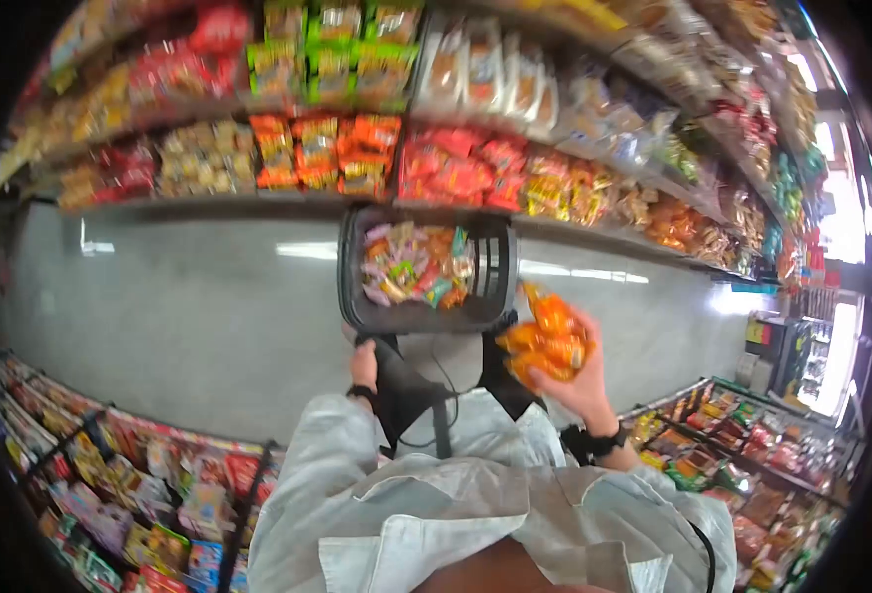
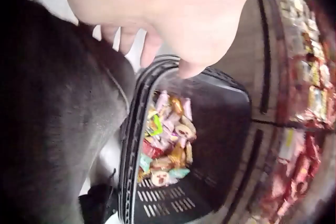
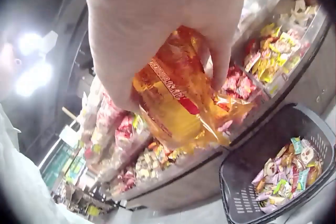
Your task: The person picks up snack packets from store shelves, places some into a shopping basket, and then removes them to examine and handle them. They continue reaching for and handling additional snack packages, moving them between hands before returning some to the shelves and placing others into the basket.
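Note:
Several orange wrapped snack packets (image 1: pixel 546 339) are bunched in my right hand (image 1: pixel 586 381), to the right of a black shopping basket (image 1: pixel 503 267). The right wrist view brings one shiny orange packet (image 3: pixel 173 95) up close, with red and white lettering and the fingers curled round it. My left hand (image 1: pixel 364 366) grips the basket's near left corner. In the left wrist view its thumb (image 2: pixel 190 69) lies over the rim, and the other fingers are on the outer side, partly hidden. Mixed small wrapped sweets (image 1: pixel 416 265), pink, green, red and teal, lie inside the basket.
Tiered shelves of bagged snacks curve across the front, with orange bags (image 1: pixel 327 153) and red-pink bags (image 1: pixel 460 168) just beyond the basket. Low racks of packets (image 1: pixel 159 484) stand behind on both sides. Grey floor (image 1: pixel 208 287) runs between them.

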